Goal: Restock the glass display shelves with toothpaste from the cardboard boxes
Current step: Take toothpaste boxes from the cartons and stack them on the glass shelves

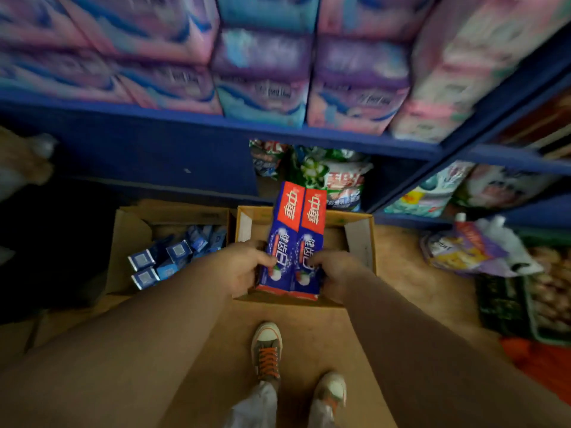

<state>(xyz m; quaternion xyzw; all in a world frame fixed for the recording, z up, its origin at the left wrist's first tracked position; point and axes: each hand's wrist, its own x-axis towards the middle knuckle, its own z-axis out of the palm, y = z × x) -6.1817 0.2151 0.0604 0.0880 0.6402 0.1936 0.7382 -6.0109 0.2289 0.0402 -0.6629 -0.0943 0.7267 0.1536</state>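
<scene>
Left hand (244, 267), right hand (335, 273): fingers (267, 258) clamped on two toothpaste packs (293, 242) over right carton (361, 239). Left carton (129, 233) part full. Glass shelves unseen; placement pending.

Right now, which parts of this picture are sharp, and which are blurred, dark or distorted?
Head view: the toothpaste cartons at centre are fairly sharp; the pink and blue packs above are smeared by motion blur; the area left of the cardboard box lies in deep shadow; the wide lens bends the blue shelf edge.
</scene>
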